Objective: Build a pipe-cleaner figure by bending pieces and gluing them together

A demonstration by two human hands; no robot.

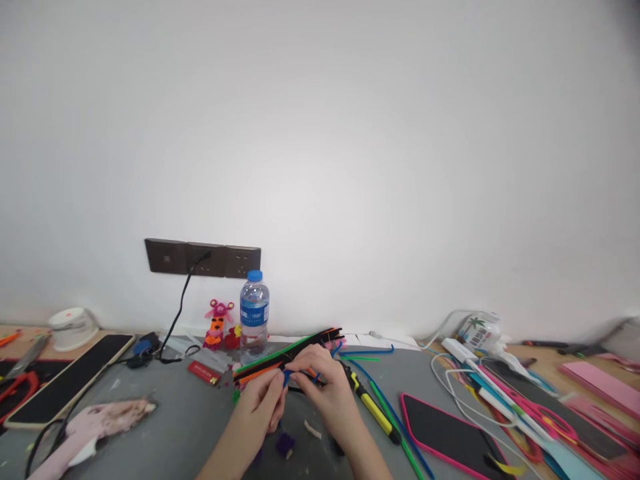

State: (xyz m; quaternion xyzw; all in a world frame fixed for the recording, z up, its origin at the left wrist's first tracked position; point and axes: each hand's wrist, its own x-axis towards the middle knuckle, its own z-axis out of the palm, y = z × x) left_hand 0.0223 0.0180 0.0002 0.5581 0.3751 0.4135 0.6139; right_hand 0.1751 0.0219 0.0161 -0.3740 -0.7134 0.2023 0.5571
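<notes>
My left hand (260,403) and my right hand (323,383) meet over the grey mat (200,440), fingers pinched together. Between the fingertips a short piece of blue pipe cleaner (287,378) shows, and both hands grip it. Most of that piece is hidden by my fingers. Just behind the hands lies a bundle of black, green and orange pipe cleaners (280,352). Below them sits a small dark purple block (285,445), with a pale scrap (313,429) to its right. A yellow and black hot glue gun (377,415), or similar tool, lies beside my right wrist.
A water bottle (255,313) stands by the wall, next to a pink and orange figure (217,325). Phones lie on the left (75,380) and right (445,433). Pink scissors (545,415), white cables and paper crowd the right side. A black cord runs from the wall sockets (165,256).
</notes>
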